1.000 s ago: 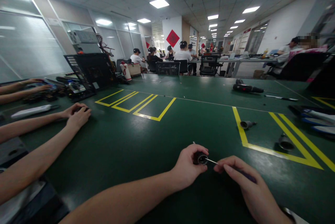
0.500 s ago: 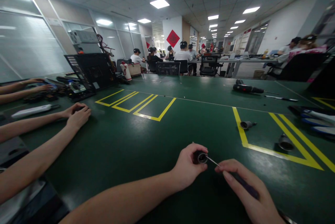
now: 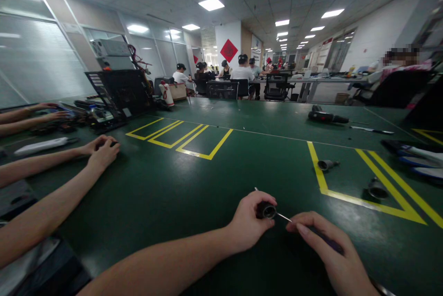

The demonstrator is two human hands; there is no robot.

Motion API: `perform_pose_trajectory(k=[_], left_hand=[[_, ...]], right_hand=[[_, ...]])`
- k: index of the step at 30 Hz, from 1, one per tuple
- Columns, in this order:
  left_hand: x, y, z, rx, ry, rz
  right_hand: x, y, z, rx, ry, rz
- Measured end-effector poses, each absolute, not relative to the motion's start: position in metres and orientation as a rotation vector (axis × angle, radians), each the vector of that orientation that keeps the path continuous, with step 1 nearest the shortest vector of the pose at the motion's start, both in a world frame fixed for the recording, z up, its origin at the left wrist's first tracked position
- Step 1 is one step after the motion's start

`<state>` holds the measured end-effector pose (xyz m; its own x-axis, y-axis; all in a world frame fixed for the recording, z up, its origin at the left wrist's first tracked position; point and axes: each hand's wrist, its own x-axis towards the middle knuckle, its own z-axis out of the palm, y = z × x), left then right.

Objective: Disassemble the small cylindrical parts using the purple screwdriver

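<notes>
My left hand (image 3: 249, 222) is closed around a small dark cylindrical part (image 3: 267, 210) with a round opening facing right. My right hand (image 3: 330, 254) pinches a thin screwdriver (image 3: 323, 237) with a dark handle; its metal shaft points left, and its tip reaches the part's opening. Both hands rest low over the green table (image 3: 194, 185) near its front edge.
Two small metal parts (image 3: 326, 164) (image 3: 377, 189) lie inside a yellow-taped rectangle at right. A black power tool (image 3: 325, 116) lies farther back. Another person's hands (image 3: 102, 150) rest at left, near a white tool (image 3: 41, 146) and a black case (image 3: 119, 93). People sit at distant tables.
My right hand has slid slightly down and right with the screwdriver; the left hand and its part stay almost still.
</notes>
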<state>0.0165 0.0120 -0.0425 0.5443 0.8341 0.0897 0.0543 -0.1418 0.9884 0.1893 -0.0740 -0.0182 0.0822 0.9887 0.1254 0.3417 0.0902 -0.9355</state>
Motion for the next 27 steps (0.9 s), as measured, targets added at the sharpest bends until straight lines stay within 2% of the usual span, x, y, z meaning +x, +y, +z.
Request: perform_pose_trajectory(k=[9,22,27], left_hand=[[0.018,0.010,-0.032,1.464,0.743,0.838],[0.019,0.009,-0.032,1.241,0.720,0.854],[0.019,0.009,-0.031,1.237,0.714,0.865]], right_hand=[[0.187,-0.066,-0.020,-1.290,-1.091,1.158],[0.185,-0.076,-0.017,-1.326,-1.380,0.849],[0.183,-0.073,-0.015,-1.336,-1.349,0.911]])
